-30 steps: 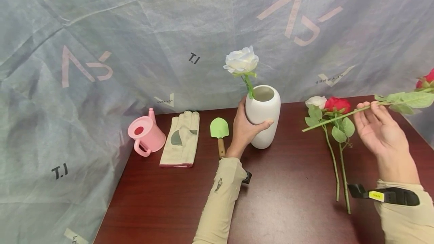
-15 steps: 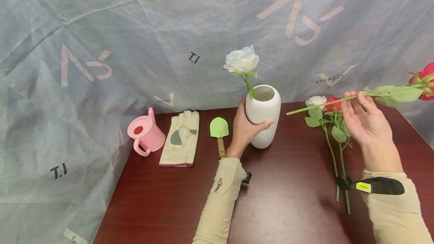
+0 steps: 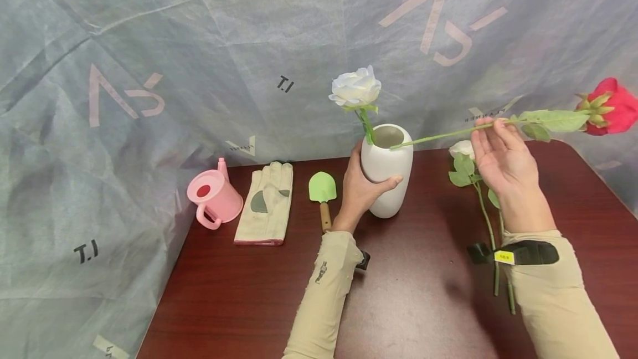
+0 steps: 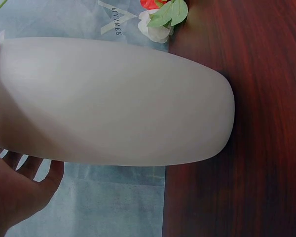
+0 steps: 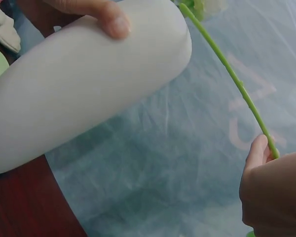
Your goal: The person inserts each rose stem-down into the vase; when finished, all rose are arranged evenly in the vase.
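Observation:
A tall white vase (image 3: 389, 181) stands on the table, and my left hand (image 3: 364, 184) grips its side, thumb across the front. One white rose (image 3: 355, 88) leans out of the vase mouth to the left. My right hand (image 3: 505, 162) pinches the stem of a red rose (image 3: 613, 107), its bloom pointing right. The stem lies almost level, and its cut end overlaps the vase rim in the head view. In the right wrist view the green stem (image 5: 241, 89) runs from the fingers up to the mouth of the vase (image 5: 103, 74).
Behind my right hand lie a second white rose (image 3: 462, 149) and another stem (image 3: 511, 295) on the table. To the left are a pink watering can (image 3: 219, 198), a folded glove (image 3: 266, 204) and a green trowel (image 3: 323, 187). A grey cloth (image 3: 199, 71) hangs behind the table.
My right hand has moved left with the red rose, bringing the stem's end from over the lying flowers to the vase rim. The left hand and vase have stayed put.

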The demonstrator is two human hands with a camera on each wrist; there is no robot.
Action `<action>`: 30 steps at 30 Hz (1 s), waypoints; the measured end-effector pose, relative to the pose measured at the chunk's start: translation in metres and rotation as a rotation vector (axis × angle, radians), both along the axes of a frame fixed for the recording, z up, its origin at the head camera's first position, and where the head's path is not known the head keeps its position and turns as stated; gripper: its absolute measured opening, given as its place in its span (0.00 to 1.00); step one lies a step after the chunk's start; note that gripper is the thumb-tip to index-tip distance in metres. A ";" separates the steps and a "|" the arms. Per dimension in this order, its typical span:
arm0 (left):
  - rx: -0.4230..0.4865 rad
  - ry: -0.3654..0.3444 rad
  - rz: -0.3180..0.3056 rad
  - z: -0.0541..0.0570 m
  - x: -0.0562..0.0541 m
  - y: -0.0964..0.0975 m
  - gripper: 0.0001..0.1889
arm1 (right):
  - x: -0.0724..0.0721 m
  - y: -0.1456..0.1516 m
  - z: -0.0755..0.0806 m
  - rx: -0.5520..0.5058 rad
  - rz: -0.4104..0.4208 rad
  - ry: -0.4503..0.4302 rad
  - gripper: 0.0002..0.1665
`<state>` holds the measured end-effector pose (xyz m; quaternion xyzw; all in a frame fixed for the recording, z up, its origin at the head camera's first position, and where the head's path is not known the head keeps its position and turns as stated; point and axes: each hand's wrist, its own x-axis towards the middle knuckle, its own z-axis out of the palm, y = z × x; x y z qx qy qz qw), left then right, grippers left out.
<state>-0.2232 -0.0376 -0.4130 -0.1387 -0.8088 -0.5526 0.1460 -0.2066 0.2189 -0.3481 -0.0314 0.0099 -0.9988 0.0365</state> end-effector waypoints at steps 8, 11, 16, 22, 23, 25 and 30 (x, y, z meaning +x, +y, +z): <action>-0.001 -0.006 -0.006 0.001 0.002 0.001 0.50 | -0.006 -0.008 0.007 0.052 -0.038 -0.037 0.10; -0.004 -0.005 -0.009 0.001 0.002 0.001 0.51 | -0.007 -0.010 0.009 0.066 -0.050 -0.042 0.10; -0.001 -0.004 -0.007 0.001 0.001 0.001 0.51 | -0.008 -0.012 0.012 0.074 -0.058 -0.073 0.10; 0.007 -0.011 0.002 0.000 0.001 0.001 0.51 | -0.009 -0.016 0.018 0.095 -0.073 -0.091 0.09; 0.007 -0.010 0.003 0.000 0.002 0.001 0.51 | -0.009 -0.016 0.019 0.101 -0.078 -0.097 0.09; 0.009 -0.007 0.006 0.000 0.001 0.001 0.52 | -0.009 -0.018 0.021 0.119 -0.094 -0.102 0.09; 0.020 0.004 0.011 0.000 0.001 0.002 0.52 | -0.009 -0.023 0.025 0.171 -0.138 -0.105 0.08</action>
